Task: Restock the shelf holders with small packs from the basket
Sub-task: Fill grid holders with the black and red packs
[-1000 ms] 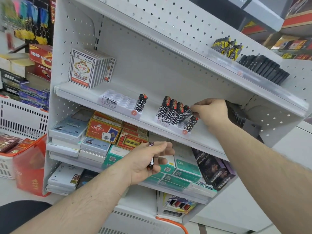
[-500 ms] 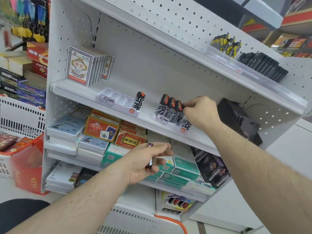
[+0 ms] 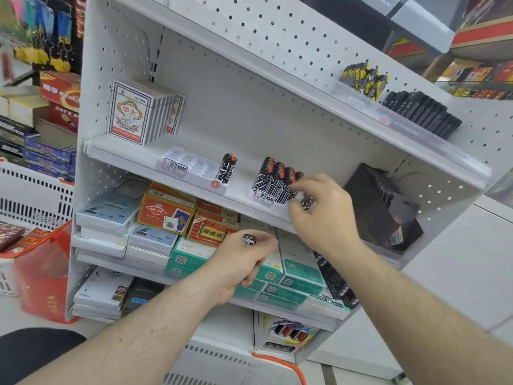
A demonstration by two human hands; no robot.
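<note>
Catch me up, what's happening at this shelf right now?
A person is refilling lighter holders on the middle shelf. The right hand pinches a patterned lighter at the right holder, which already holds several. The left hand grips another lighter below, waiting. The left holder holds just one.

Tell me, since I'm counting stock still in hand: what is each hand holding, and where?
The left hand grips a small patterned pack around its lower body. The right hand pinches another in its fingertips.
</note>
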